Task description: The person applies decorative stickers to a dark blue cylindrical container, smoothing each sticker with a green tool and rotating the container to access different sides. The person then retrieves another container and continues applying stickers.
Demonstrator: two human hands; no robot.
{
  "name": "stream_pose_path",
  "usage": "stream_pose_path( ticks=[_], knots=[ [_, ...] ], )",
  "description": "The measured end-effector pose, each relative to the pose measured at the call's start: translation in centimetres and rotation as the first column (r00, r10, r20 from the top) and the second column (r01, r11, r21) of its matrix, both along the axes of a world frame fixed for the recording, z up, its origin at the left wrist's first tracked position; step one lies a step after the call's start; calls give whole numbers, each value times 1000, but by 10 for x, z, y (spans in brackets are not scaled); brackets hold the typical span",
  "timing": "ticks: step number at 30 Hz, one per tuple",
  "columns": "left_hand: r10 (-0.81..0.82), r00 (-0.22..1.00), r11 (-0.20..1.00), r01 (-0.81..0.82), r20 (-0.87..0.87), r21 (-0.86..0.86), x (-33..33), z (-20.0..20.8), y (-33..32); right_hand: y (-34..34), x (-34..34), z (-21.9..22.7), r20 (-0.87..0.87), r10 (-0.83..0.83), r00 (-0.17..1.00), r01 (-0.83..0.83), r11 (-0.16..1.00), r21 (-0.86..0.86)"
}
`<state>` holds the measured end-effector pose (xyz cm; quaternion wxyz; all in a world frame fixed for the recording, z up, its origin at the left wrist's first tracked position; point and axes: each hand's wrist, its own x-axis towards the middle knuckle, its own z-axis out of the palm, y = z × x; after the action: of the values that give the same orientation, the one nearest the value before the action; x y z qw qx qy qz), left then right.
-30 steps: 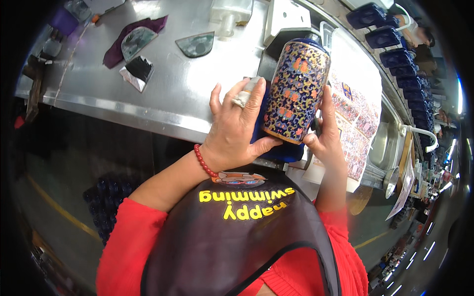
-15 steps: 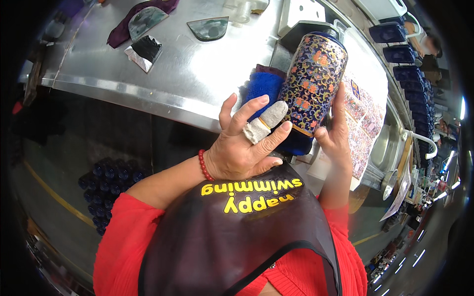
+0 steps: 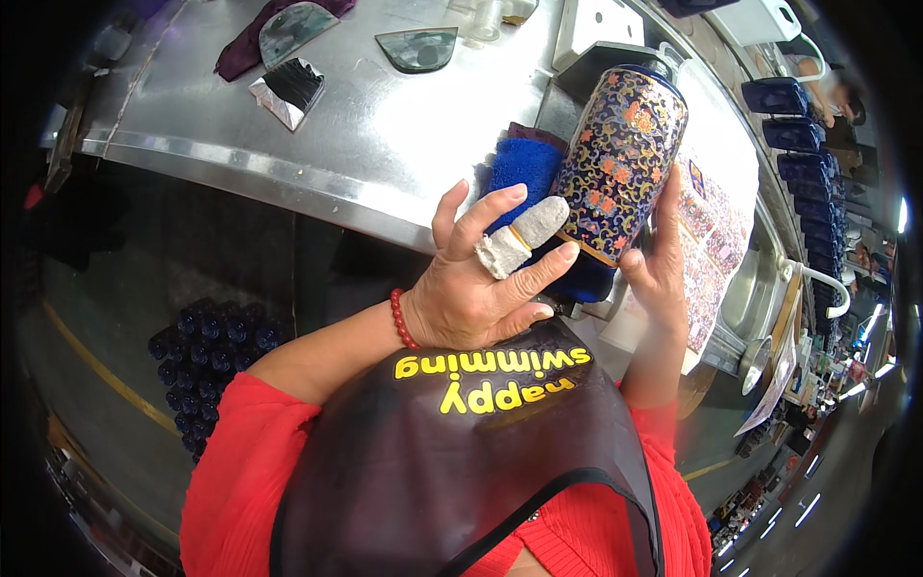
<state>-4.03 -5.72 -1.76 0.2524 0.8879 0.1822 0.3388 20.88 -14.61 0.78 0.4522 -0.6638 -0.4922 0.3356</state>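
A dark blue bottle with an orange, red and gold floral pattern leans over the counter's near edge, its base toward me. My right hand supports it along the right side, thumb near the bottom rim and fingers up the wall. At the lower left of the bottle is my left hand, its fingers spread. A grey-white cloth cover wraps one of its fingers, and that fingertip meets the bottle's lower left edge. Just left of the bottle lies a rolled blue towel, partly behind the left fingers.
Patterned printed sheets lie right of the bottle. On the metal counter are a half-round scraper, another on purple cloth, and a crumpled black-and-silver piece. Blue bottles stand at lower left; more line the right.
The whole scene has shifted slightly in the picture, mostly rightward. Both hands keep nearly the same places at the bottle.
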Motion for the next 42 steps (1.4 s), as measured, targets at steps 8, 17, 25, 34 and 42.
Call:
stream_pose_path(
  ticks=[8,17,25,34,42],
  knots=[
    [58,996,994,-63,-62,-88,19,9,14,-2,8,-4,29,17,999,-17,1000,4],
    [49,994,998,-54,-98,-43,38,9,37,-4,9,3,123,12,992,-19,998,60],
    [45,985,997,-33,-168,75,35,-1,37,-1,6,13,372,52,927,-122,978,168],
    [-116,981,992,107,-153,-67,32,-15,49,-3,0,27,416,3,909,-99,973,210],
    [-127,992,978,123,-14,-172,47,15,75,3,0,28,452,-60,890,-21,985,172]
  ],
)
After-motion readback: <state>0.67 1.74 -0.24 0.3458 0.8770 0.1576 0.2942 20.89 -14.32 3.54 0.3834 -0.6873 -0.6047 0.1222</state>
